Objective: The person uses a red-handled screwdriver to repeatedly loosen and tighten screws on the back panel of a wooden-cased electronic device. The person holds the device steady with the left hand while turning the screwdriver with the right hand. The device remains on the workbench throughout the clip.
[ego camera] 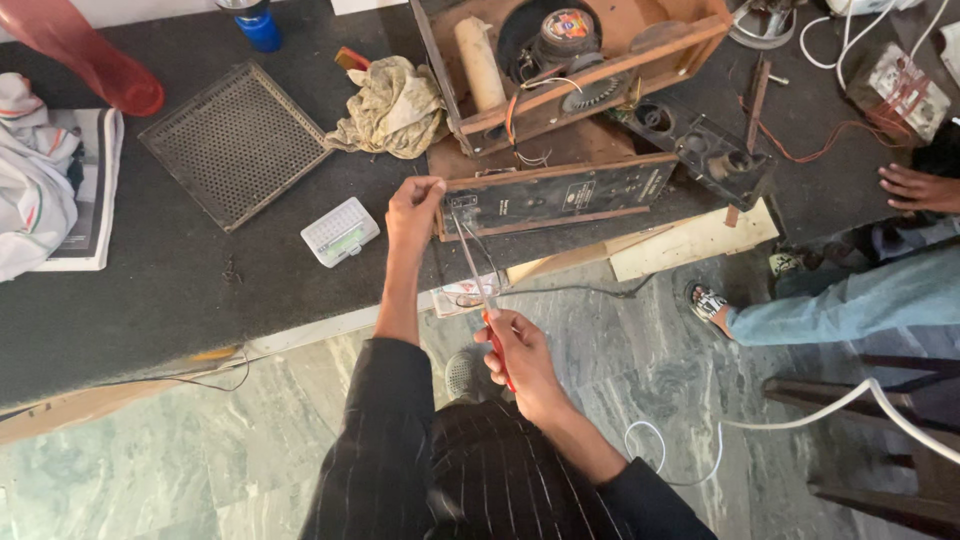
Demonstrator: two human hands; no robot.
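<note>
A person in a dark pinstriped sleeve [400, 440] works at the edge of a dark workbench [150, 290], seen from above. Nearest the camera, the right hand [520, 355] is closed around the red handle of a long screwdriver [480, 290], whose thin shaft slants up and away toward the bench. Just beyond, the left hand [412, 212] is curled shut, fingertips pinched at the upper left corner of a black panel with a wooden rim [560, 195] that stands on edge at the front of the bench; the screwdriver's tip meets that same corner. Whether the left hand grips a small part or only the panel's edge cannot be told. Thin wires [478, 270] loop down from the panel.

Left of the hand lies a small white plastic case [340, 231], then a perforated metal grille [235, 143]. Behind the panel sit a crumpled cloth [395, 105] and an open wooden radio cabinet [590, 60] with a speaker inside. At far right, another person's hand [920, 187] rests on the bench, their jeans-clad leg [850, 300] and sandalled foot below on the marble floor [200, 470].
</note>
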